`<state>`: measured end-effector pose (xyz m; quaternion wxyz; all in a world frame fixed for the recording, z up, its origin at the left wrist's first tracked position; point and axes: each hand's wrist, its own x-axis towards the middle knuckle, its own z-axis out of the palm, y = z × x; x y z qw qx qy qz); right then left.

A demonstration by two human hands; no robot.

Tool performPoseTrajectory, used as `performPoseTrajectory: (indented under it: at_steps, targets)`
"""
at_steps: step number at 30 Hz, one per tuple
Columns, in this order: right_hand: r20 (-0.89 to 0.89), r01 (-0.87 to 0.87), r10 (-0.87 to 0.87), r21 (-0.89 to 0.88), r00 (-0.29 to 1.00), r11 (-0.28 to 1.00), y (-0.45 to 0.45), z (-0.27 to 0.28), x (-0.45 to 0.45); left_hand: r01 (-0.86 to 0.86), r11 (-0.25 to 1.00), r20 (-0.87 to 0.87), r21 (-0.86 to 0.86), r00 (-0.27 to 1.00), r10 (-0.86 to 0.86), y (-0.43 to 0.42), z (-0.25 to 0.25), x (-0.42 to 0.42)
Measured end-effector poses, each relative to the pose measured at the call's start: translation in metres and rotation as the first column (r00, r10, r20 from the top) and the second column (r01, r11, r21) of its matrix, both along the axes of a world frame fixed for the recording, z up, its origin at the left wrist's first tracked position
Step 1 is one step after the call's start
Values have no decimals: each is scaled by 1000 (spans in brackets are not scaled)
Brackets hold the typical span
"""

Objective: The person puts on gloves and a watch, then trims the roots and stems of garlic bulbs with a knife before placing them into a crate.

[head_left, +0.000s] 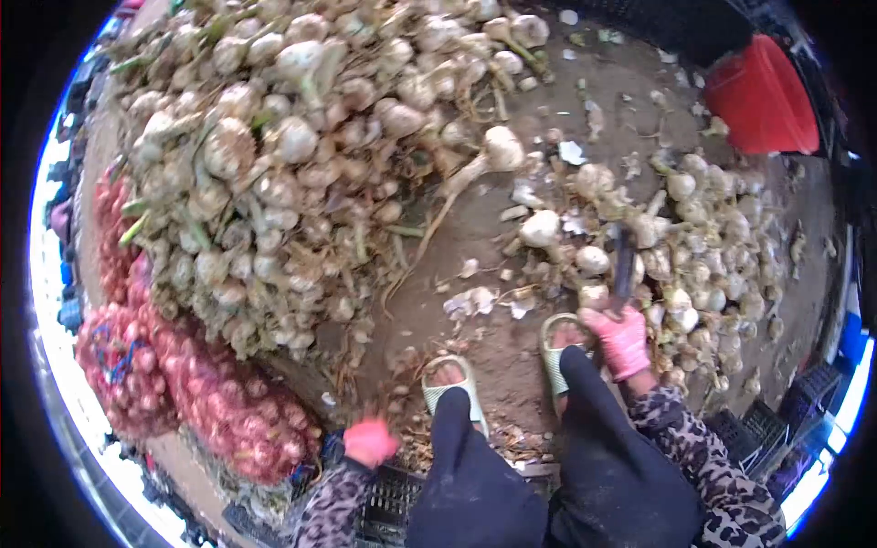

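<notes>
A large heap of garlic bulbs with stems and roots [274,164] fills the upper left. To the right lies a second pile of garlic bulbs [722,256], with stems mostly cut short. My right hand [618,342], in a pink glove, is closed around a dark tool [625,265] at the near left edge of that pile; the tool's far end is blurred. My left hand [370,443], also in a pink glove, is low beside my left leg, its fingers smeared by motion. One bulb with a long stem [502,149] lies between the heaps.
Red net sacks of bulbs [233,402] lie at the left. A red bucket [763,96] is tipped at the upper right. Black crates [749,434] stand at the lower right, another [393,502] beneath me. Loose skins and bulbs litter the brown ground [429,338] by my sandals.
</notes>
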<state>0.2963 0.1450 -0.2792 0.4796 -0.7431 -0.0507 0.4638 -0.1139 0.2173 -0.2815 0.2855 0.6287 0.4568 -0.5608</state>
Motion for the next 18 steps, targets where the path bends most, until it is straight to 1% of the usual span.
performPoseTrajectory:
  at_steps: [1,2,3,4,5,6,7,8,9,10,12,13,14,15,16,18]
  targets:
    - [-3,-49,49,-41,999,998,8,8,-5,-34,988,-39,-153,999,28,12,3,1]
    - [-40,-46,46,-18,998,999,11,6,-10,-81,951,-95,-298,994,55,23,8,5]
    - [-45,-79,78,-15,996,997,15,9,-12,-102,994,119,-33,987,106,41,29,33]
    - [-51,-109,109,-12,993,994,19,14,-13,-145,973,383,179,921,67,56,35,53]
    - [-41,-98,98,4,994,995,24,20,-15,-263,922,568,284,821,59,77,45,87]
    - [-31,-86,86,8,996,996,25,22,-13,-310,876,671,369,741,-21,97,44,117]
    - [-111,-48,48,6,993,999,25,23,-11,-363,868,768,338,639,-31,121,37,150]
    - [-191,-13,12,-2,982,1000,24,22,-8,-377,837,829,397,539,-151,140,34,188]
    - [-105,-1,1,-3,994,1000,23,18,-6,-403,817,858,413,474,-200,158,27,225]
    - [-132,20,-23,-22,991,1000,24,22,-2,-434,797,880,421,407,-243,174,18,262]
    - [-104,40,-41,-13,994,999,23,20,6,-491,749,849,444,498,-177,194,1,328]
    - [-102,49,-51,-25,993,998,23,20,12,-465,744,799,479,582,-151,199,-9,352]
    - [-64,0,-3,-42,998,999,24,22,17,-433,739,739,516,661,-128,203,-21,370]
    - [-27,-47,46,-58,999,997,26,25,23,-416,708,658,571,748,-92,206,-34,382]
    - [-28,-33,31,-65,999,997,30,30,28,-405,718,658,566,746,-98,207,-44,385]
    - [24,-81,83,-73,996,994,38,39,38,-579,696,817,425,576,-19,211,-64,375]
